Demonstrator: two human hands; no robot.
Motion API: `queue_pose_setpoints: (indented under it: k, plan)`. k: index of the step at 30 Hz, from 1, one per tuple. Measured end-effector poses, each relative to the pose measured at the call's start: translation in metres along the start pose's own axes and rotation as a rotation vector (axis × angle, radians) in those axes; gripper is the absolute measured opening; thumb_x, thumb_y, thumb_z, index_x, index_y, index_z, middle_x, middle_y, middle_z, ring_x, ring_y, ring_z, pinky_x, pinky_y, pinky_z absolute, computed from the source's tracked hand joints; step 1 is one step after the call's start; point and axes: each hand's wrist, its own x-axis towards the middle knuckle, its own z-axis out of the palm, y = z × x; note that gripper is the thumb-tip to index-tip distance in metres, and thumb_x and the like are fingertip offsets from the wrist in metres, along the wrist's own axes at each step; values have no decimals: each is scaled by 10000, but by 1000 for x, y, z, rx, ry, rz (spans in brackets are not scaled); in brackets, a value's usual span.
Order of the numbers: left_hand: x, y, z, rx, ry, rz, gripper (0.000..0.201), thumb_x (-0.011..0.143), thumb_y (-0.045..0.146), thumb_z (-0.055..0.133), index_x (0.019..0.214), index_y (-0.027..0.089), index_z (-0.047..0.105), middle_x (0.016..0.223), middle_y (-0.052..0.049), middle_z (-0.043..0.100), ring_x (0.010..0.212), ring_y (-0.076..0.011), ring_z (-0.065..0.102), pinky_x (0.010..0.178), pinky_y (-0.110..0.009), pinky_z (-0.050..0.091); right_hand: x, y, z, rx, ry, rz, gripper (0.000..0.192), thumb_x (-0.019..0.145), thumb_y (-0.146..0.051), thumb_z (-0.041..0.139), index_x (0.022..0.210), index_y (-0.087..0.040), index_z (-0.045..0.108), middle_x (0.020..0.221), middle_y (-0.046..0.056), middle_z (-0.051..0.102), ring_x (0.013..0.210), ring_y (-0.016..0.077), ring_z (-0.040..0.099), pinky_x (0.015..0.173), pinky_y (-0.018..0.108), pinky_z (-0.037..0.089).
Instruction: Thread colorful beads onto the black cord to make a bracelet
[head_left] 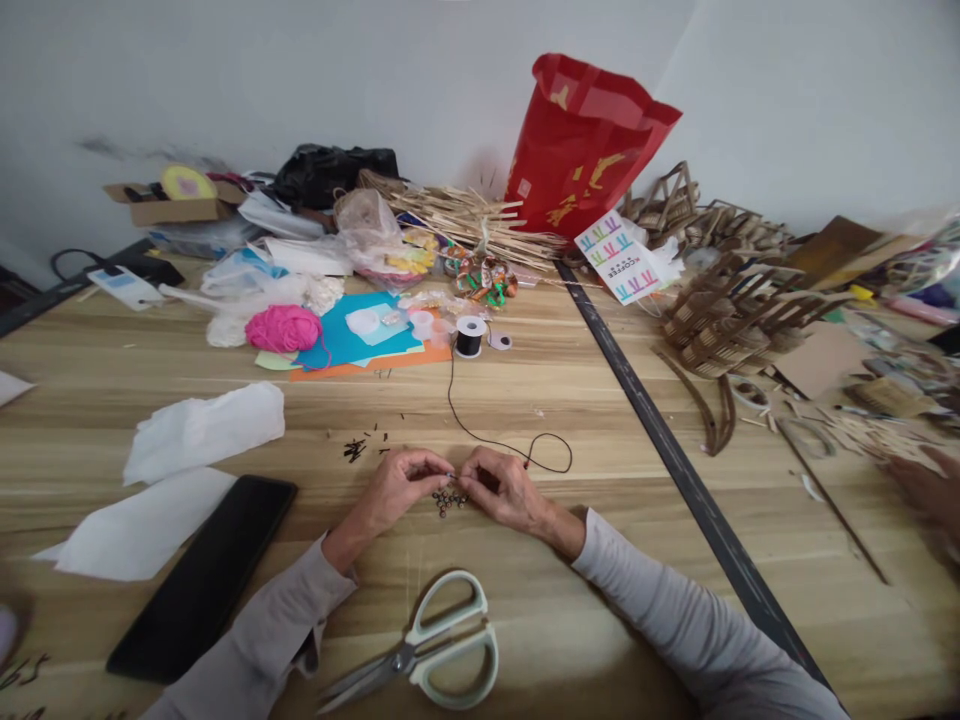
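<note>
Close together at mid-table, my left hand [397,488] and my right hand [501,490] pinch at a tiny spot between their fingertips. A small bead seems to be in my left fingertips, though it is too small to make out surely. Black cord [480,437] runs from a white spool [470,337] in a loop to my right hand, whose fingers are closed on its end. Just under the fingertips lies a small cluster of dark beads [445,503]. Short black bits [354,450] are scattered beyond my left hand. White-handled scissors [450,650] lie nearer me.
A black phone-like slab [206,575] and white paper [206,430] lie to the left. Pink yarn [283,328], coloured sheets [360,335] and a red bag [589,150] stand behind. Small woven baskets [720,320] crowd the right; another person's hand [930,485] shows at the right edge.
</note>
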Motion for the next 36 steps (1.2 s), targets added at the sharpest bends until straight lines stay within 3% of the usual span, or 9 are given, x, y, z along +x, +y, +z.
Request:
queue_pose_setpoints:
  k: [36]
  plan:
    - [-2, 8, 3, 70, 2, 41, 66, 675, 195, 661, 672, 134, 684, 641, -35, 697, 595, -146, 611, 567, -226, 486, 2, 2, 2, 30, 0, -7, 181, 853, -320, 603, 810, -144, 615, 703, 25, 611, 610, 109, 545, 561, 206, 430]
